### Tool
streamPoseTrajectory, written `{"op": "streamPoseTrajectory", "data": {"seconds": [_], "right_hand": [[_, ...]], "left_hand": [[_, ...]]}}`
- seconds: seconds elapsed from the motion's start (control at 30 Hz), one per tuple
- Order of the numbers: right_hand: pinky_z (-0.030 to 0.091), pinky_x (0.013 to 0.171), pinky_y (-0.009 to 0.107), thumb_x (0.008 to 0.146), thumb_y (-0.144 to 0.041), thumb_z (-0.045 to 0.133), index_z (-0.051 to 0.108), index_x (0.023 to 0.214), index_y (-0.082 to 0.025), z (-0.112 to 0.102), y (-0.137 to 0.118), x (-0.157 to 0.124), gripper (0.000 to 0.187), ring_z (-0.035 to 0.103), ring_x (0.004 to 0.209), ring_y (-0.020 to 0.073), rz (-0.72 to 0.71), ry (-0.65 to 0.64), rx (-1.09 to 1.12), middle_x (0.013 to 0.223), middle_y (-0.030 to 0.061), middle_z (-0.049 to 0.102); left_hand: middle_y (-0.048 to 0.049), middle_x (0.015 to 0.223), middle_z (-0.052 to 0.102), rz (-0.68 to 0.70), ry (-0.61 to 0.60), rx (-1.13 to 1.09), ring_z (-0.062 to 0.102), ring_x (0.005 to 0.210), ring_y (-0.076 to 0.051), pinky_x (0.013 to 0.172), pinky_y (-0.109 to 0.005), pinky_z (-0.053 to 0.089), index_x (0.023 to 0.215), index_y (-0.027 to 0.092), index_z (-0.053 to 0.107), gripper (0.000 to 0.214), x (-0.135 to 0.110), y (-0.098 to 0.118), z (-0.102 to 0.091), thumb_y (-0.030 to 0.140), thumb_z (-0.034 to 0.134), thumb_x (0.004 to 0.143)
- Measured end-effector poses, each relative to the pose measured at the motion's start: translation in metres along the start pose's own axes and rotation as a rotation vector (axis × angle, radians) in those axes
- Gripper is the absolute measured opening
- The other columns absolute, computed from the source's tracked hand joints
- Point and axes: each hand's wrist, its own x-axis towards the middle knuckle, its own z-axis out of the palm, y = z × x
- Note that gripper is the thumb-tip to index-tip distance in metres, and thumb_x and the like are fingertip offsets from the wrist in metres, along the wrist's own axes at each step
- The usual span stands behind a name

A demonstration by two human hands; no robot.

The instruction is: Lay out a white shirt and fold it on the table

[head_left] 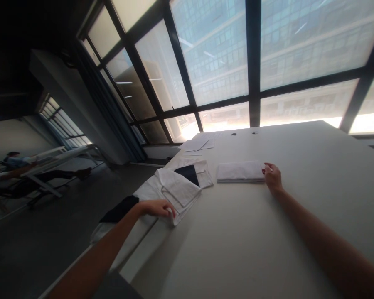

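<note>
My left hand (158,208) is closed in a pinch on the near corner of a loosely folded white cloth (182,187) at the table's left side. Beside that cloth, a dark folded piece (188,175) lies over more pale fabric (205,172). To the right, a neatly folded white cloth (240,171) rests flat in a long rectangle. At its right end is my right hand (272,177), fingers curled and closed on the edge. The exact fingertip contact there is small and partly hidden.
The white table (224,241) stretches toward large windows. Paper sheets (195,144) lie at its far left, and two dark round holes (233,134) sit near the far edge. More dark fabric (120,209) hangs at the left edge. People sit at desks (59,160) farther left.
</note>
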Motion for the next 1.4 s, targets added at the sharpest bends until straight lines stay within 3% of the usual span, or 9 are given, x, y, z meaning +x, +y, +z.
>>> {"op": "streamPoseTrajectory", "data": {"seconds": [0.07,0.13,0.33,0.6,0.77,0.9,1.13,1.27,1.4], "right_hand": [[0.052,0.065,0.035,0.076,-0.048,0.053,0.069,0.107,-0.01,0.0,-0.003,-0.001,0.051,0.064,0.07,0.0213,0.006,-0.006,-0.009,0.076,0.0061,0.066],[0.052,0.064,0.035,0.077,-0.049,0.051,0.069,0.108,-0.01,0.0,-0.005,-0.002,0.053,0.063,0.068,0.021,0.01,-0.009,-0.015,0.075,0.006,0.065],[0.053,0.066,0.035,0.076,-0.051,0.051,0.067,0.108,-0.01,0.0,-0.005,-0.002,0.055,0.063,0.069,0.0207,0.025,-0.003,-0.001,0.075,0.0051,0.064],[0.055,0.068,0.036,0.076,-0.054,0.053,0.067,0.105,-0.012,0.0,-0.004,0.0,0.053,0.066,0.071,0.0207,0.054,-0.018,0.05,0.078,0.005,0.066],[0.056,0.069,0.035,0.077,-0.057,0.052,0.067,0.104,-0.014,0.0,-0.006,0.0,0.053,0.067,0.075,0.0207,0.044,-0.003,0.06,0.082,0.0051,0.066],[0.056,0.07,0.036,0.078,-0.057,0.051,0.067,0.105,-0.014,0.002,-0.005,0.001,0.053,0.066,0.075,0.021,0.046,-0.013,0.039,0.082,0.0053,0.066],[0.056,0.071,0.037,0.077,-0.058,0.051,0.067,0.103,-0.014,0.0,-0.006,-0.003,0.053,0.067,0.076,0.022,0.031,0.001,0.032,0.083,0.0063,0.066],[0.058,0.069,0.036,0.076,-0.059,0.05,0.066,0.103,-0.016,-0.004,-0.009,-0.004,0.053,0.068,0.076,0.022,0.054,-0.012,0.048,0.084,0.005,0.066],[0.058,0.068,0.034,0.077,-0.058,0.051,0.065,0.102,-0.018,-0.005,-0.01,-0.003,0.05,0.068,0.082,0.0214,0.043,0.0,0.061,0.091,0.0059,0.066]], "left_hand": [[-0.0012,0.084,0.076,0.03,-0.285,-0.021,0.07,0.087,-0.025,0.076,-0.028,0.052,0.093,0.026,0.078,0.032,0.003,0.013,0.003,0.042,0.078,0.066],[-0.0046,0.099,0.077,0.111,-0.326,-0.061,0.07,0.096,-0.024,0.083,-0.029,0.052,0.111,0.025,0.075,0.044,0.015,0.031,0.004,0.052,0.073,0.077],[-0.0135,0.129,0.068,0.496,0.333,0.117,0.064,0.119,-0.026,0.102,-0.036,0.048,0.127,0.017,0.066,0.048,0.104,0.099,0.034,0.046,0.066,0.088],[-0.0139,0.141,0.061,0.415,0.401,0.473,0.058,0.128,-0.028,0.107,-0.037,0.044,0.14,0.021,0.06,0.046,0.208,0.168,0.092,0.032,0.058,0.095],[-0.0123,0.1,0.077,0.296,0.501,0.441,0.071,0.099,-0.027,0.088,-0.037,0.051,0.107,0.021,0.076,0.033,0.215,0.171,0.064,0.031,0.045,0.101],[-0.0116,0.109,0.075,0.296,0.556,0.436,0.068,0.106,-0.025,0.092,-0.037,0.05,0.117,0.019,0.071,0.039,0.203,0.158,0.038,0.031,0.036,0.104],[-0.0079,0.144,0.059,0.507,0.379,0.426,0.058,0.127,-0.025,0.106,-0.035,0.044,0.142,0.028,0.056,0.053,0.211,0.155,0.075,0.029,0.062,0.09],[-0.0164,0.107,0.074,0.359,0.553,0.158,0.068,0.107,-0.03,0.095,-0.041,0.047,0.102,0.021,0.076,0.021,0.223,0.172,0.075,0.023,0.061,0.089],[-0.0179,0.09,0.073,0.323,0.789,-0.097,0.069,0.085,-0.024,0.077,-0.035,0.05,0.096,0.013,0.073,0.035,0.22,0.188,0.024,0.031,0.043,0.1]]}}
